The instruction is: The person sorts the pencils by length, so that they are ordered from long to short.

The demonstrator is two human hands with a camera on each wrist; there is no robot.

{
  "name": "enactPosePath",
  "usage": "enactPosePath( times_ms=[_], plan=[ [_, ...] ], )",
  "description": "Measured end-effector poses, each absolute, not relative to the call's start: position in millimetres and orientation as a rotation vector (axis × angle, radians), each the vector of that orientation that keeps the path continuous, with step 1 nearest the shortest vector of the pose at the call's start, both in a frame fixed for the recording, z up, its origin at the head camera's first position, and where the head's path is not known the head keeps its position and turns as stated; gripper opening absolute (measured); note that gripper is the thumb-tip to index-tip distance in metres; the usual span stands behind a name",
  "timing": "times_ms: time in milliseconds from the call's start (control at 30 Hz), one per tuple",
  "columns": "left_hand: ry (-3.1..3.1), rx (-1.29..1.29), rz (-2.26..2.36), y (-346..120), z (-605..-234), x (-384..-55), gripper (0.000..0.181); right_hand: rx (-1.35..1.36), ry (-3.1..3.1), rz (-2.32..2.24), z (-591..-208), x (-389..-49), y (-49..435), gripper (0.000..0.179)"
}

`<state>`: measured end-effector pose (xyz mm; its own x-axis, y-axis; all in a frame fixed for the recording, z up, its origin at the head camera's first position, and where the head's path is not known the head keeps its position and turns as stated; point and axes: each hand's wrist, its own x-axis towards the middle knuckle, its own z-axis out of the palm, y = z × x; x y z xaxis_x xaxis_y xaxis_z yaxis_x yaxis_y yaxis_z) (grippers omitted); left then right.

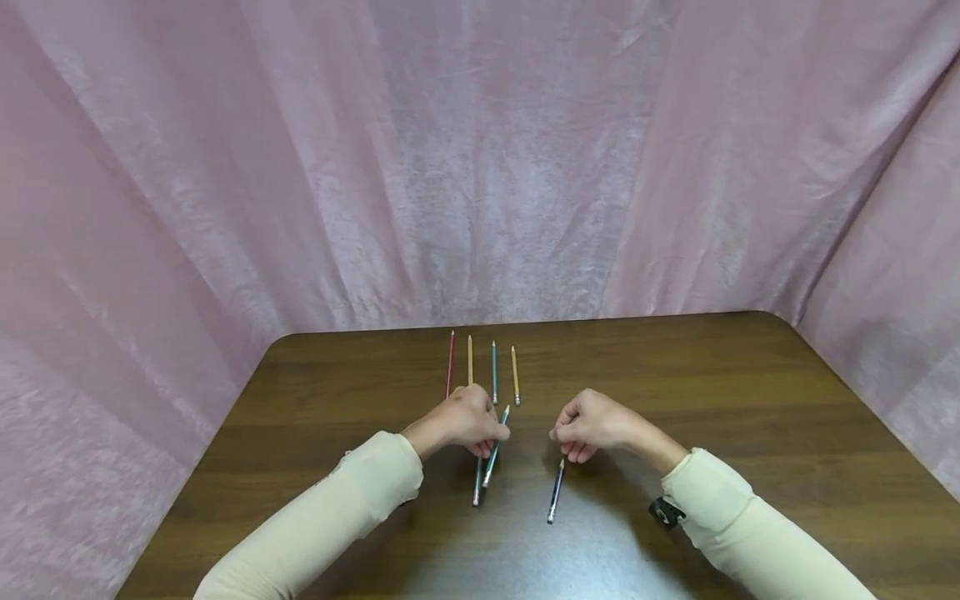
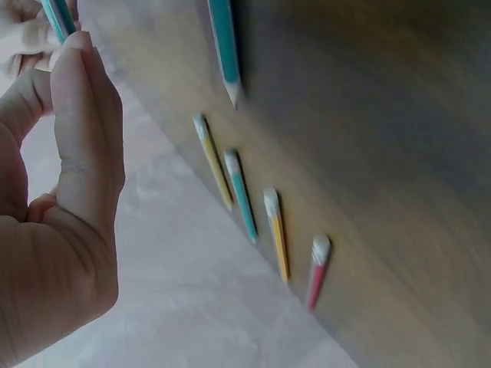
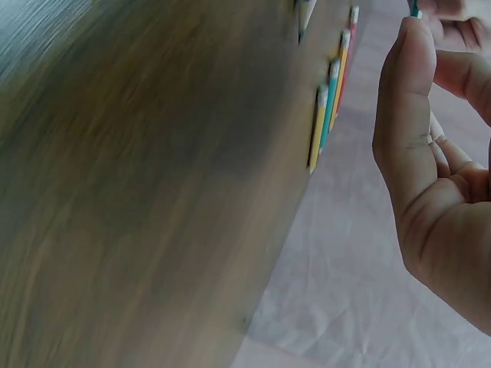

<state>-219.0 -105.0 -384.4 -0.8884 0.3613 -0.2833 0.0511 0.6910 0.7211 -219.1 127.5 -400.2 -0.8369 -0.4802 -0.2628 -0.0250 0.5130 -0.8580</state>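
Near middle of brown surface — left hand pinches teal pencil; right hand, fingers curled, nothing visibly gripped, near dark pencil's tip. Likely lining-up step; next move calls for careful placing — beside four-pencil row beyond.

Pale cream on both arms! Left sleeve, with a wide cuff behind the bare left hand; right sleeve, cuffed just as wide behind the bare right hand, a small black device peeking out beneath.
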Motion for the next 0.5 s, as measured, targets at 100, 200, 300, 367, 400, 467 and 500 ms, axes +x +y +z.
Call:
enactPosePath(
  times_ms=[100,200,300,367,400,467,500],
  plan=[
    [2.511,0.311,1.044,-116.2,-379.8,-219.3,0.020,-0.423,2.279,-1.274,-401.3,-218.2,119.5,0.015],
    [2.526,0.295,1.052,-126.3,-376.0,-219.4,0.018,-0.440,2.263,-1.272,-401.7,-218.0,111.3,0.016],
    [2.539,0.268,1.070,-134.8,-372.3,-219.7,0.017,-0.451,2.254,-1.267,-401.4,-218.1,102.7,0.017],
    [2.545,0.245,1.085,-139.7,-369.9,-219.8,0.017,-0.447,2.258,-1.256,-401.3,-219.0,97.4,0.018],
    [2.548,0.234,1.091,-142.1,-368.8,-219.9,0.017,-0.444,2.256,-1.257,-401.5,-219.3,94.8,0.018],
    [2.560,0.214,1.095,-147.0,-367.5,-220.0,0.016,-0.444,2.254,-1.253,-401.8,-219.6,89.4,0.018],
    [2.566,0.203,1.100,-149.1,-366.8,-219.7,0.016,-0.442,2.254,-1.249,-402.0,-219.7,86.7,0.018]
  ],
)
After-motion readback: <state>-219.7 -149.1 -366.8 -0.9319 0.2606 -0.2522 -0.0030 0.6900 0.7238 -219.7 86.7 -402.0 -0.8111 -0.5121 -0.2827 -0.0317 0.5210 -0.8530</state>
